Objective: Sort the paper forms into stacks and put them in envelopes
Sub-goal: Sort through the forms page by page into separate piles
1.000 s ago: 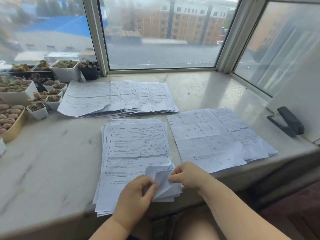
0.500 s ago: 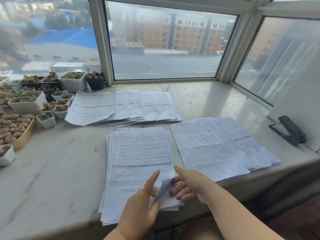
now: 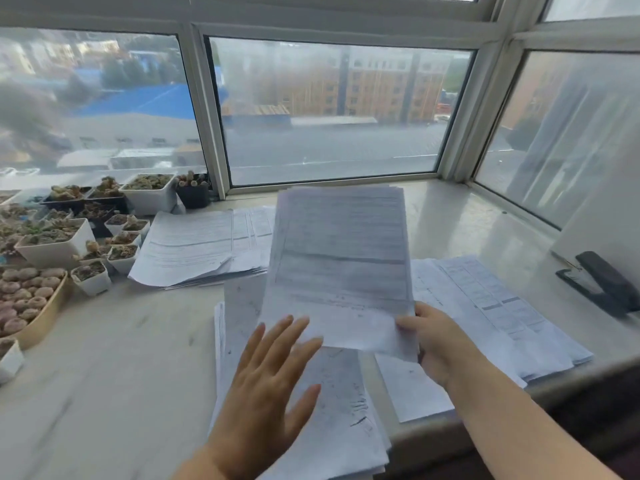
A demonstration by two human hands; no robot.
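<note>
While right hand pinches lower right corner of lifted sheaf of forms, left hand hovers flat, fingers spread, holding nothing, over near stack on marble sill. Fanned stacks lie behind and right (print too blurred to read). Stapler far right.

No legible text: print on the paper forms too blurred.

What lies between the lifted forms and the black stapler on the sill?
In the head view, the fanned right-hand stack lies between the lifted forms and the stapler, then bare marble sill.
</note>
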